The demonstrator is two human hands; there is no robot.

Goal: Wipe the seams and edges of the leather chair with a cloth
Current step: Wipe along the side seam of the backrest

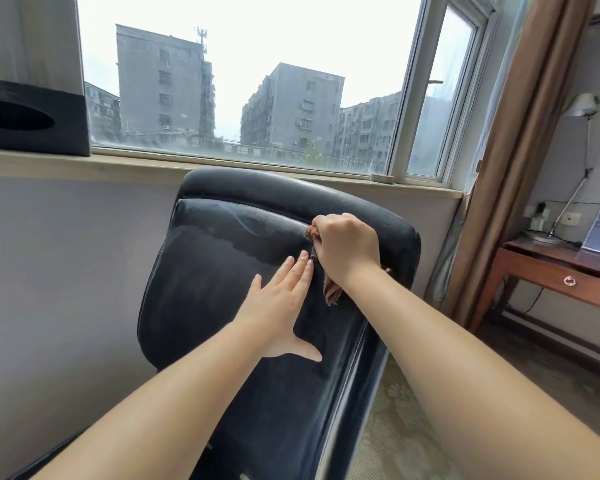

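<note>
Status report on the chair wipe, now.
Right hand grips brown cloth at the backrest's top seam. Left hand flat, fingers straight, bracing leather chair. Nothing in the way.

A black tissue box (32, 116) sits on the windowsill (84, 164); a lamp (581, 109) stands on the desk (541, 258).

Looks like a hotel rm or home office, upper floor. Black leather desk chair (278, 271) pushed up to a wide window (243, 81) w/ apt blocks outside. Brown curtain (520, 150) at right, wooden desk (555, 271) w/ ring-pull drawer, gooseneck lamp (581, 109), wall sockets. Black tissue box (32, 119) on the sill, patterned carpet (395, 427) underfoot.
</note>
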